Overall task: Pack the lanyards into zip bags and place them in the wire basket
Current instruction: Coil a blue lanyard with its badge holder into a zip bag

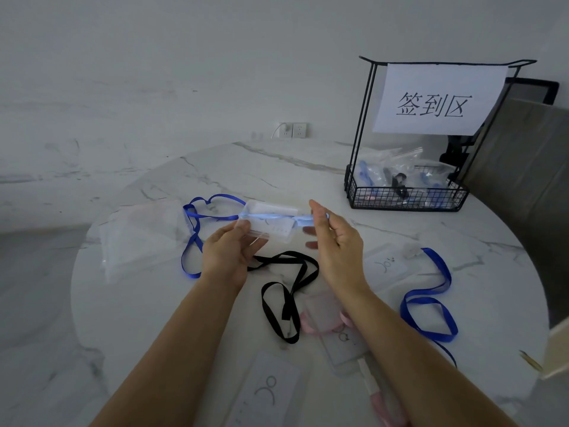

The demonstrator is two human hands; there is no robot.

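One blue lanyard (212, 216) w/ badge holder (271, 224), held above table (147, 309) centre, long axis left–right. Left hand (228, 254) grips holder's left end; right hand (338, 251) pinches strap at right. Zip bags (141, 235) lie left, nearer left hand; wire basket (406, 200) far right.

We read 3 large black Chinese characters, 签到区, printed on the white paper sheet (437, 100) that hangs on the tall frame of the black wire basket (363, 124). The white badge cards in clear plastic sleeves (268, 392) carry a curved line-drawn mark and tiny print we cannot read.
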